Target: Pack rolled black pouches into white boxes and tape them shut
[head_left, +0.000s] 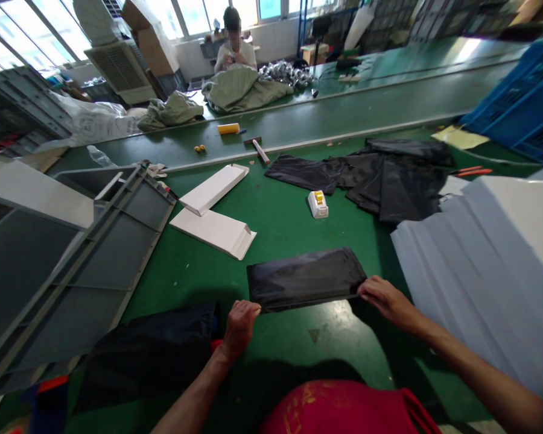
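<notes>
A flat black plastic bag [305,277] is stretched out above the green table in front of me. My left hand [241,327] pinches its near left corner, fingers closed. At the near right corner, my right hand [382,295] grips the same bag with closed fingers. Beyond it stands a small white tape dispenser [318,205] with yellow tape. Two white cardboard boxes, a nearer one [212,232] and a farther one [215,190], lie touching to the left. A pile of black bags [389,178] is spread at the far right.
Grey crates [131,241] line the left side, with a dark bag [158,343] beside them. White sheets [484,271] are stacked on the right, before a blue crate [520,99]. A yellow roll [228,128] lies farther back. Another person [236,54] sits across the table.
</notes>
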Demonstrator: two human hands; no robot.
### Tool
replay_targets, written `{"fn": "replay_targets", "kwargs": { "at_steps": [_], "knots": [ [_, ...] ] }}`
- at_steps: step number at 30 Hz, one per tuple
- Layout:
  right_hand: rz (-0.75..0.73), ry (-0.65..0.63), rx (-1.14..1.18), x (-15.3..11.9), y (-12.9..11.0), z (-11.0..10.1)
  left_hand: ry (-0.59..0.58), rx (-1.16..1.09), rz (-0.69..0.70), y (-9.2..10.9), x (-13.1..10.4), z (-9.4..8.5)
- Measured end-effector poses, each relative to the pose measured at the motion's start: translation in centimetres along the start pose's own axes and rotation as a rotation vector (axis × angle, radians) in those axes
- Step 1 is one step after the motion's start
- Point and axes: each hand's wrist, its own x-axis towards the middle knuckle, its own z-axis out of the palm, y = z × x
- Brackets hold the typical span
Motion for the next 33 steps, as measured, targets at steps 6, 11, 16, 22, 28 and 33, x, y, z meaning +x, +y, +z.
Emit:
{"fn": "replay_targets", "kwargs": {
  "at_steps": [6,11,16,22,28,33],
  "knots": [
    [0.131,0.025,0.15,2.0,-0.2,-0.7,0.086,-0.026,-0.211,0.4,-0.1,1.4],
    [0.282,-0.006,0.271,2.8,0.4,-0.4,0.15,-0.033,-0.403,0.8,0.1,2.6],
    [0.368,-0.013,0.319,3.5,1.2,0.3,0.175,0.062,-0.489,1.8,0.8,2.9],
    [0.368,-0.055,0.314,4.1,1.5,0.2,0.094,0.259,-0.262,5.6,2.3,2.5],
    [0.382,-0.088,0.373,4.8,1.7,-0.4,-0.078,0.21,-0.166,5.0,3.5,2.7],
    [0.384,-0.103,0.395,5.1,2.2,-0.4,-0.154,0.22,-0.21,3.6,4.5,2.7]
  ]
}}
